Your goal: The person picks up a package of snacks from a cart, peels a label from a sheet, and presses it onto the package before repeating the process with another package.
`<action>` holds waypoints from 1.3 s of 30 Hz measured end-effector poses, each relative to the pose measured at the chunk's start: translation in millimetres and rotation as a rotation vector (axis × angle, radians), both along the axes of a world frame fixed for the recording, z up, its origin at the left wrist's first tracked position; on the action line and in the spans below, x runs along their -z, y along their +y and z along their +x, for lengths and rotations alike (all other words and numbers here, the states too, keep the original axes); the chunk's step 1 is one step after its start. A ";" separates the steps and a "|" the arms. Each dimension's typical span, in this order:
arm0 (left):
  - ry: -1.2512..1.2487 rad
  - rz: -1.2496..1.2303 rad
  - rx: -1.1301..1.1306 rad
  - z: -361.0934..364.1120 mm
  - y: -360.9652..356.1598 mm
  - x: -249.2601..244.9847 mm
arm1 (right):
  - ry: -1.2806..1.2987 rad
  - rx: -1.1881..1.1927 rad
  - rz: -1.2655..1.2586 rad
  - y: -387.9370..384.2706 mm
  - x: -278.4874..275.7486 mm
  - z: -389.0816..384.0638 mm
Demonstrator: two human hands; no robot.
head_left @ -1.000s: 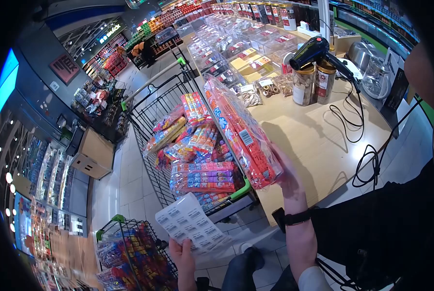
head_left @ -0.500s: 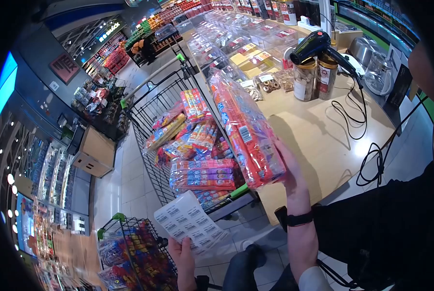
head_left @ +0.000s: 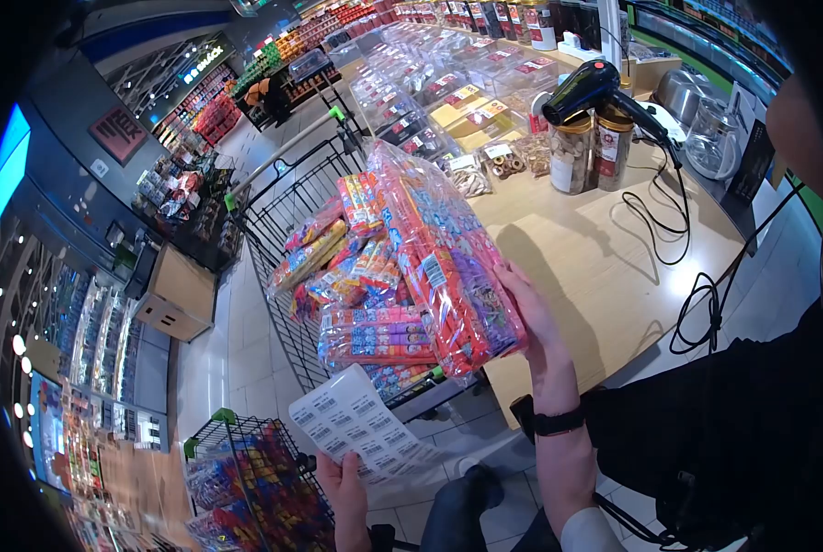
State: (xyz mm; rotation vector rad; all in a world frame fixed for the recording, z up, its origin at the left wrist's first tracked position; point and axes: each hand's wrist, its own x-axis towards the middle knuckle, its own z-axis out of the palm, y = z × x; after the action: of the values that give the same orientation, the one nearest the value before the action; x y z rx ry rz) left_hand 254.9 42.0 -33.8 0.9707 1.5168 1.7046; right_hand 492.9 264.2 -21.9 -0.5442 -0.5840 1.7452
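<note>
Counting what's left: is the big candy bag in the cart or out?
Out: the right hand holds the candy bag up beside the cart's load.

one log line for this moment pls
left hand: holds label sheet | right hand: holds candy pack at cart edge | counter: hair dryer atop jars

Bright overhead store light, and glare flashes off the clear crinkled plastic sweet bag (head_left: 444, 267) just above the fingers (head_left: 514, 281) of the right hand (head_left: 536, 331). Soft shadow on the pale wooden counter (head_left: 605, 276) beyond them, a hot patch farther right. Fisheye bends every edge; corners go black. Far shelves (head_left: 485, 14) blur; the white printed label sheet (head_left: 356, 423) over the left hand (head_left: 342, 483) reads crisp.
</note>
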 end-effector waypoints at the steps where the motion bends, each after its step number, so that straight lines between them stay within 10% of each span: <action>1: 0.000 -0.001 -0.002 -1.1 -0.9 0.4 | 0.010 -0.008 0.007 0.9 3.2 -1.0; 39: 0.061 -0.004 0.032 -11.0 -20.2 10.6 | 0.201 0.016 -0.023 -15.7 3.9 -7.3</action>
State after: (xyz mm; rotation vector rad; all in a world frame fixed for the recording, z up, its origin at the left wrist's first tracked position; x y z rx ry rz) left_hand 243.8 21.8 -44.4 1.0480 1.5350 1.6628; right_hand 485.5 248.5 -25.8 -0.3823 -0.4170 1.7682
